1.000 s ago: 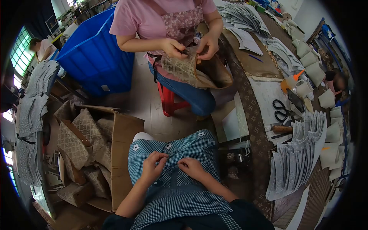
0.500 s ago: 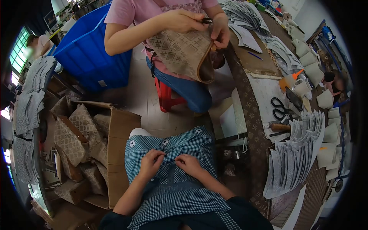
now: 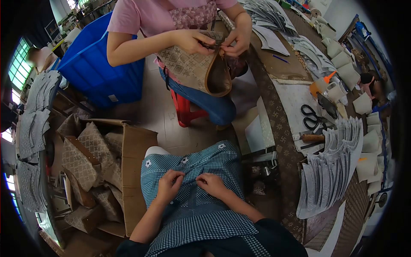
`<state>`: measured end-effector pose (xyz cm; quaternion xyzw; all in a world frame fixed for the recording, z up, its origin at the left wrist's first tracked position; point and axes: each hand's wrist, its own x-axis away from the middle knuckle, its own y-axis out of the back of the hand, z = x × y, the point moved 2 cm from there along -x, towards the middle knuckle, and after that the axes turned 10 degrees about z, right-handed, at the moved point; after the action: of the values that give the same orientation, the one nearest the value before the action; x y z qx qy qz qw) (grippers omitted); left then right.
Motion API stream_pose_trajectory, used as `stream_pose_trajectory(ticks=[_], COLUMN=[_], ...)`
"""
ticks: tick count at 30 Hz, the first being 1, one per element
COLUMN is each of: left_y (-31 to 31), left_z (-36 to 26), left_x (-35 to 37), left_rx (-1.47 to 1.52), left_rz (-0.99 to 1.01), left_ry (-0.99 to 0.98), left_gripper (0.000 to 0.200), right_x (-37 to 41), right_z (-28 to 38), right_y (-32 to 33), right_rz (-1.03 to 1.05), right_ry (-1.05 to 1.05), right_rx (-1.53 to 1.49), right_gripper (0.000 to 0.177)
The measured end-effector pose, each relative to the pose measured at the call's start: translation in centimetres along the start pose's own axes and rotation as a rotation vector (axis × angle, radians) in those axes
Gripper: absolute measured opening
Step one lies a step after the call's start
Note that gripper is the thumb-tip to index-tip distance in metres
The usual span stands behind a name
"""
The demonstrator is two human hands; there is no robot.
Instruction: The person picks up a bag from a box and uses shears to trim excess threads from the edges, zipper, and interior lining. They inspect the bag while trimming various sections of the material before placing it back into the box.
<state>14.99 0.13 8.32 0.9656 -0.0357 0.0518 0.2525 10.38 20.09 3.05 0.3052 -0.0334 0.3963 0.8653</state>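
Note:
My left hand (image 3: 170, 184) rests on my lap over a blue-green checked apron (image 3: 192, 160) with white flower patches. Its fingers are curled in toward the thumb, and nothing shows in them. A short gap away, my right hand (image 3: 210, 184) lies on the same cloth, likewise closed, with no object visible in it. Across from me, a seated person in a pink top holds a brown patterned bag piece (image 3: 188, 64) with a brown-edged opening. That person's one hand has a small dark tool (image 3: 208, 44); the other pinches the piece's edge.
To my left stands a cardboard box (image 3: 139, 171) of brown patterned pieces (image 3: 87, 150). A blue bin (image 3: 107, 64) is behind it. On the right-hand table lie black scissors (image 3: 310, 118), a wooden-handled tool (image 3: 312, 138), an orange-tipped bottle (image 3: 319, 87) and stacked grey pieces (image 3: 329, 171).
The person opposite has leaned slightly left and lowered the bag piece, bringing both hands closer together at its edge. My hands stay in place; the view has shifted slightly.

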Motion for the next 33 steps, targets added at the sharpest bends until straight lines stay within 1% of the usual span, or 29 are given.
stream_pose_trajectory(ticks=[4,5,11,23,33], left_y=[-0.05,-0.23,-0.21,-0.16,0.08], left_z=[-0.18,-0.13,-0.32,0.34,-0.04], left_x=[-0.05,-0.03,-0.16,0.36,0.75], left_rx=[-0.017,0.019,-0.022,-0.016,-0.008], left_rz=[0.019,0.021,0.014,0.009,0.008], left_ry=[0.031,0.046,-0.008,-0.014,0.002], left_gripper=[0.011,0.010,0.012,0.012,0.012], right_x=[-0.01,-0.01,-0.03,0.05,0.18], right_z=[-0.33,-0.40,-0.49,-0.12,-0.44], right_y=[-0.21,-0.23,-0.22,-0.27,-0.61], right_rz=[-0.007,-0.009,0.002,0.008,0.007], right_ry=[0.027,0.040,0.034,0.014,0.005], right_rx=[-0.002,-0.004,0.012,0.053,0.094], right_gripper=[0.020,0.021,0.021,0.020,0.021])
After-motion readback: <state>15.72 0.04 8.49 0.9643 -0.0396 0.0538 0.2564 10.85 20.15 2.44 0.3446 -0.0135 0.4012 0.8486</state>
